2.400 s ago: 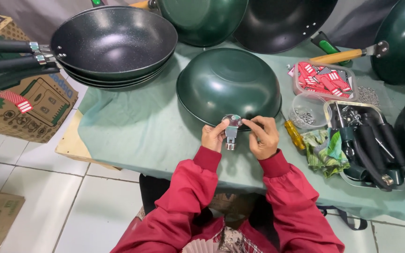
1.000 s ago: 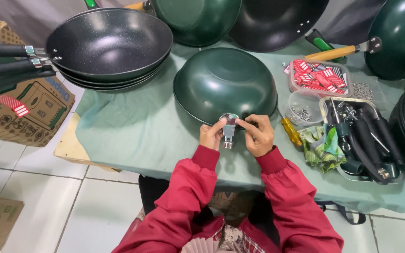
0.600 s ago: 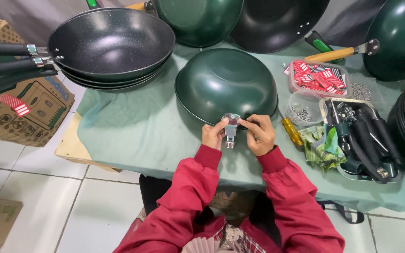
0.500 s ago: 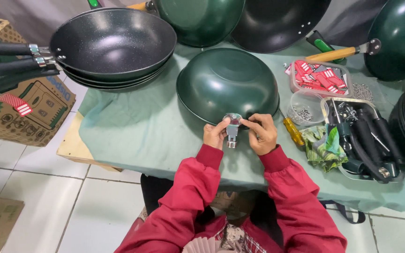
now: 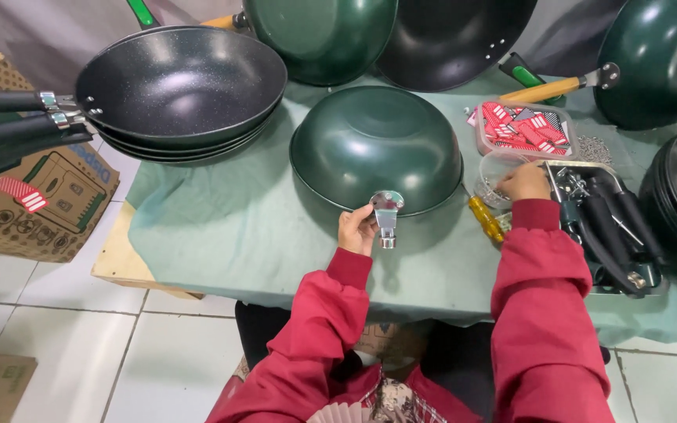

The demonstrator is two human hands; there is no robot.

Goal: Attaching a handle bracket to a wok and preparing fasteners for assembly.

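The metal handle bracket (image 5: 386, 211) was pinched steady by the left hand (image 5: 356, 229) against the rim of the upturned green wok (image 5: 375, 147) on the table (image 5: 221, 235), while the right hand (image 5: 524, 181), its grip curled, was dipped into the clear screw tub (image 5: 495, 176), where one small screw would best be picked.

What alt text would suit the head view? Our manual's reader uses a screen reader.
The left hand holds a metal handle bracket against an upturned green wok on a green cloth, while the right hand reaches into a clear tub.
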